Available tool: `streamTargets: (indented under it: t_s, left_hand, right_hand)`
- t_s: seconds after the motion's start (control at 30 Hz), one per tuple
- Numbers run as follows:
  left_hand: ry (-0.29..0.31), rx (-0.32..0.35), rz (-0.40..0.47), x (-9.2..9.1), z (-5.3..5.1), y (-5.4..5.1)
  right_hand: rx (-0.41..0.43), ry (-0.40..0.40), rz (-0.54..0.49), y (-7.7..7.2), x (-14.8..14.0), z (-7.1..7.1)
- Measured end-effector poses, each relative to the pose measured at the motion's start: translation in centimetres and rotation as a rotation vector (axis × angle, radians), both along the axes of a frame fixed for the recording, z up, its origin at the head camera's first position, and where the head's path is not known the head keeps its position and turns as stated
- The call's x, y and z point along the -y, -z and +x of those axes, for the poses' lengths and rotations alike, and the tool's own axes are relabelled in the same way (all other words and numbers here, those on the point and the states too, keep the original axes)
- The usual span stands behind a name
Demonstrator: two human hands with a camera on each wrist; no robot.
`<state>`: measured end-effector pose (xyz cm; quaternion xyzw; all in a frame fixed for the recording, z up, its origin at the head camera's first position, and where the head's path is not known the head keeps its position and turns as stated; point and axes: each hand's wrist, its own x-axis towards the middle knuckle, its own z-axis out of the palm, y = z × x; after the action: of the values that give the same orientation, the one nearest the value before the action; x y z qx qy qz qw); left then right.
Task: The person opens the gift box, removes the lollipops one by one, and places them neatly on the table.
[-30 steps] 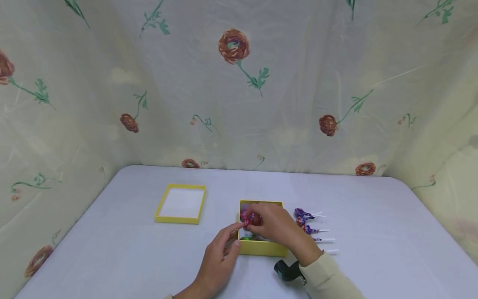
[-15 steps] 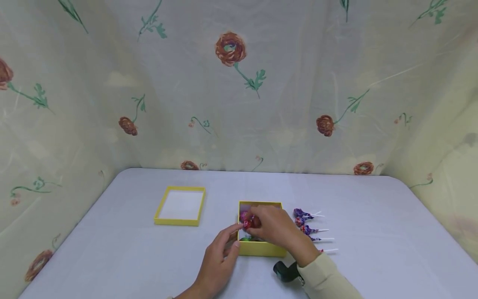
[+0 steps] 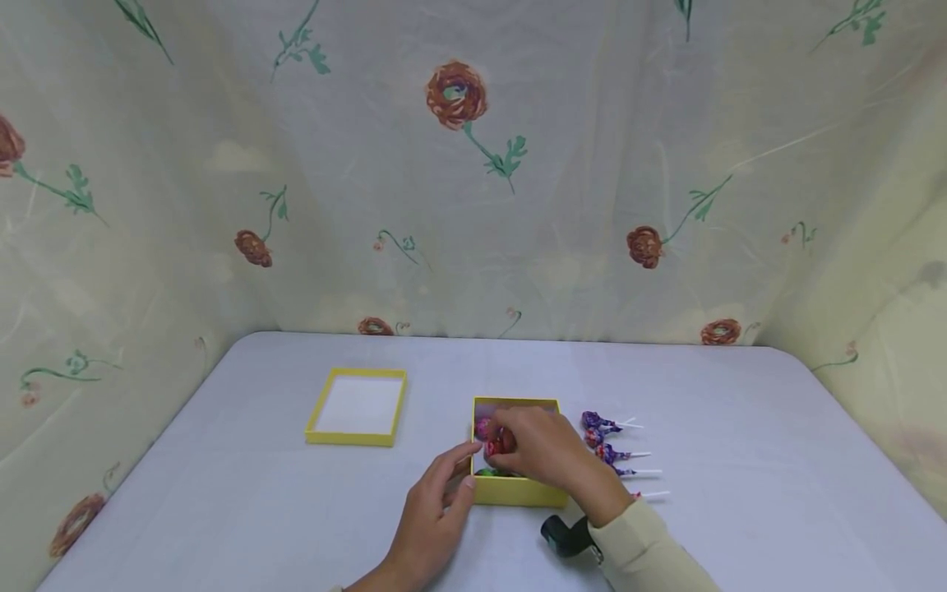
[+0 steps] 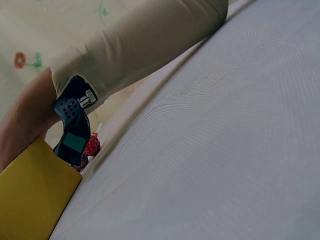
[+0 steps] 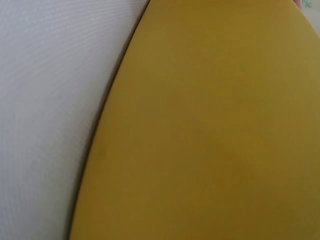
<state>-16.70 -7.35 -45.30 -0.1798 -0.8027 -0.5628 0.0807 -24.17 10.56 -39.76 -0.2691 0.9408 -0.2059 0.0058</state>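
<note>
In the head view my right hand [image 3: 543,444] reaches down into a yellow box [image 3: 520,492]. Its thumb and index finger pinch a lollipop with a red wrapper [image 3: 493,446]; the stick is hidden. My left hand [image 3: 435,506] touches the box's left side, index finger at the rim and thumb by the front corner. Inside the box a pink-wrapped lollipop [image 3: 482,427] and something green [image 3: 488,473] show; the hand covers the rest. The box's yellow wall [image 5: 200,125] fills most of the right wrist view.
A yellow box lid [image 3: 355,439] with a white inside lies to the left. Several lollipops [image 3: 607,454] lie right of the box, white sticks pointing right. A black wrist camera [image 3: 565,538] sits under the right sleeve, close to the box. Flowered cloth [image 3: 518,271] hangs behind the table.
The red-wrapped lollipop has shifted slightly to the right within the box, in the right hand's fingers. My left hand has stayed at the box's side.
</note>
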Motion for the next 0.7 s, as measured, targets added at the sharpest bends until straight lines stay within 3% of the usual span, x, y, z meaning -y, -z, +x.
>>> streamTargets:
  t_s: [0.4,0.7]
  left_hand:
    - [0.006,-0.054,0.029,-0.10,0.07,0.04]
    - [-0.007,-0.013,0.017,-0.12,0.13,-0.26]
  right_hand:
    - [-0.017,0.018,0.045,-0.15,0.06,0.08]
    - [-0.008,0.017,0.031,-0.17,0.08,0.12]
